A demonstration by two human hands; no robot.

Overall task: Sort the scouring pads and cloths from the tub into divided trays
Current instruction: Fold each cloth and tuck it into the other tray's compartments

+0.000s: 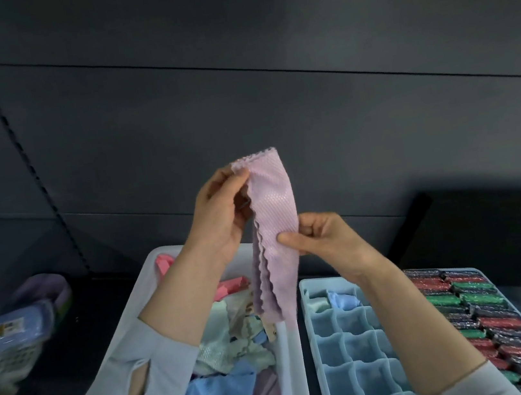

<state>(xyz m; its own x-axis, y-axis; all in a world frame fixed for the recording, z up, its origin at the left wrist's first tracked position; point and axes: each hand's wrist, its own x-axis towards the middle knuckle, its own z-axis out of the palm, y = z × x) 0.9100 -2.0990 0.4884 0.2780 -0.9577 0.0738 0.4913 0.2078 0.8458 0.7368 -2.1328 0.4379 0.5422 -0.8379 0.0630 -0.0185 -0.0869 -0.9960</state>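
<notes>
The left hand point(221, 213) pinched the top edge of a folded lilac cloth point(274, 229), and the right hand point(319, 239) pinched its middle, holding it raised above the tub point(141, 313). The tub held many cloths. The divided tray point(353, 352) held two cloths in its far cells; most cells were empty. The far-right tray point(493, 314) appeared full of scouring pads. Judged: cloth sorting was early.
</notes>
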